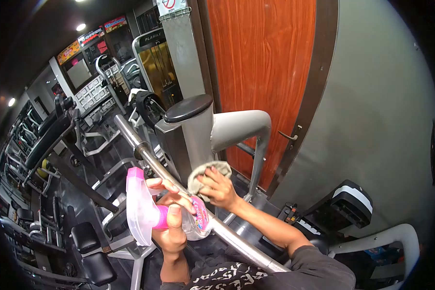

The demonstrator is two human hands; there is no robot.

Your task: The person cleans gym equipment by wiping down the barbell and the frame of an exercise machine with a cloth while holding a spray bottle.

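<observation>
My left hand (171, 212) is wrapped round the neck of a clear spray bottle (196, 231) with a pink and white trigger head (139, 208) and a pink label. The bottle lies close over a long metal barbell (154, 164), which runs diagonally from the upper left to the lower middle. My right hand (218, 190) holds a greenish-grey cloth (198, 180) beside the upper edge of the bar. The fingers press into the cloth. Whether the cloth touches the bar, I cannot tell.
A grey machine frame with a round black top (188, 108) stands just beyond the bar. Behind it are a wooden door (261, 63) and a grey wall (372, 106). Gym machines fill the left side. A black padded piece (353, 203) stands at the right.
</observation>
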